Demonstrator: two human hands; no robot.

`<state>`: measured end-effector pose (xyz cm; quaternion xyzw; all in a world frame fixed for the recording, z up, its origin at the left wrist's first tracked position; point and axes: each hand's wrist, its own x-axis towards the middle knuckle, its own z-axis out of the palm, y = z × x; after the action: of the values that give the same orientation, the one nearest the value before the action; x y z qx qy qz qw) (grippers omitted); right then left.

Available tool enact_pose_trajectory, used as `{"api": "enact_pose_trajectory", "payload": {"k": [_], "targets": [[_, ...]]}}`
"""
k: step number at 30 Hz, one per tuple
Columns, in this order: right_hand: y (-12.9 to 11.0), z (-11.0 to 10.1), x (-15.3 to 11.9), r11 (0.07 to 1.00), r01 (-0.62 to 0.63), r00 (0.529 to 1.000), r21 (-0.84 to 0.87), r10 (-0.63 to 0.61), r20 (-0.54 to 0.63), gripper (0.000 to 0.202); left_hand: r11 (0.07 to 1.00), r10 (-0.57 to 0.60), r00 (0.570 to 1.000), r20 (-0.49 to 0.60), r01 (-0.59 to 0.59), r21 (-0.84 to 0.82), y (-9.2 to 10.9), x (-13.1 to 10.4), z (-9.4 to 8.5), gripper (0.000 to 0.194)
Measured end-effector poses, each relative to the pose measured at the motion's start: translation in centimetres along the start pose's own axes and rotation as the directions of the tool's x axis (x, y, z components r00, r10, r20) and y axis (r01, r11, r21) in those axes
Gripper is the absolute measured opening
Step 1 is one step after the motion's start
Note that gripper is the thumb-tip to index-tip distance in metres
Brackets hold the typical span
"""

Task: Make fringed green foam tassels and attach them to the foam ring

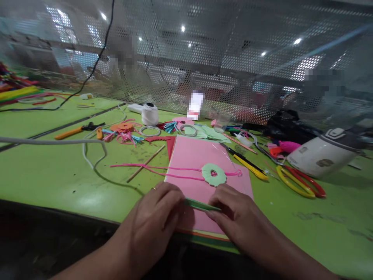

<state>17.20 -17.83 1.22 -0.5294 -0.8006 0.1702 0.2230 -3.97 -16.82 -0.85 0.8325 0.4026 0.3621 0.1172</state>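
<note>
Between my two hands, low over a stack of pink sheets, is a narrow green strip, seen nearly edge-on. My left hand pinches its left end, and my right hand pinches its right end between thumb and fingers. Just beyond the strip lies a pale green scalloped disc with a hole in its middle. Pink cords run from the disc leftward across the sheets onto the table, and a short pink loop sticks out on its right.
Right of the sheets lie a yellow box cutter and red-and-yellow-handled scissors, near a white bottle. A thin stick, grey cable, orange-handled pliers and a thread spool lie left. A perforated screen stands behind.
</note>
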Motion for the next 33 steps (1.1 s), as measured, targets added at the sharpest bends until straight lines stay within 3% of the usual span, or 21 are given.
{"api": "enact_pose_trajectory", "payload": {"k": [2, 4, 6, 8, 10, 12, 14, 18, 21, 23, 25, 28, 33], "targets": [[-0.1, 0.2, -0.2, 0.997, -0.06, 0.997, 0.055, 0.062, -0.044, 0.014, 0.979, -0.155, 0.986, 0.056, 0.161, -0.125, -0.3, 0.5, 0.2, 0.015], [-0.5, 0.4, -0.4, 0.979, -0.133, 0.985, 0.156, 0.148, -0.087, 0.015, 0.881, -0.297, 0.946, 0.129, 0.323, -0.344, -0.4, 1.3, 0.4, 0.027], [-1.0, 0.6, -0.7, 0.95, -0.172, 0.968, 0.259, 0.212, -0.137, 0.019, 0.674, -0.385, 0.897, 0.217, 0.433, -0.598, 0.0, 2.2, 0.3, 0.043], [-1.6, 0.8, -1.1, 0.931, -0.163, 0.95, 0.327, 0.237, -0.202, 0.021, 0.429, -0.447, 0.839, 0.311, 0.506, -0.748, 0.8, 2.9, 0.2, 0.052], [-2.3, 1.2, -1.5, 0.914, -0.136, 0.931, 0.383, 0.251, -0.266, 0.02, 0.259, -0.466, 0.793, 0.392, 0.546, -0.797, 2.0, 3.2, 0.0, 0.042], [-2.9, 1.8, -1.7, 0.886, -0.097, 0.915, 0.454, 0.259, -0.309, 0.018, 0.125, -0.392, 0.774, 0.498, 0.581, -0.804, 3.1, 3.1, 0.1, 0.026], [-3.4, 2.4, -1.8, 0.857, -0.051, 0.906, 0.513, 0.256, -0.337, 0.017, 0.053, -0.347, 0.761, 0.548, 0.6, -0.799, 4.0, 2.9, 0.2, 0.025], [-3.9, 2.4, -2.0, 0.845, 0.002, 0.916, 0.535, 0.213, -0.34, 0.016, 0.061, -0.369, 0.746, 0.555, 0.615, -0.786, 4.3, 2.9, 0.2, 0.026], [-3.4, 1.0, -2.4, 0.903, 0.109, 0.905, 0.415, 0.082, -0.417, 0.004, 0.131, -0.322, 0.738, 0.593, 0.655, -0.744, 3.9, 3.2, -0.5, 0.025], [-2.8, -0.4, -2.7, 0.946, 0.178, 0.904, 0.273, -0.048, -0.425, 0.027, 0.18, -0.27, 0.707, 0.654, 0.704, -0.687, 3.7, 3.4, -1.1, 0.025], [-2.3, -1.7, -2.8, 0.959, 0.236, 0.94, 0.159, -0.184, -0.287, 0.04, 0.219, -0.213, 0.67, 0.711, 0.742, -0.633, 3.5, 3.7, -1.5, 0.025], [-1.8, -3.1, -2.5, 0.963, 0.251, 0.967, 0.095, -0.245, -0.068, 0.023, 0.291, -0.12, 0.662, 0.74, 0.736, -0.611, 3.4, 4.0, -1.8, 0.023], [-1.3, -3.6, -1.4, 0.959, 0.236, 0.972, 0.156, -0.236, -0.021, 0.008, 0.42, -0.005, 0.655, 0.755, 0.687, -0.593, 3.0, 4.9, -1.9, 0.023]]}}
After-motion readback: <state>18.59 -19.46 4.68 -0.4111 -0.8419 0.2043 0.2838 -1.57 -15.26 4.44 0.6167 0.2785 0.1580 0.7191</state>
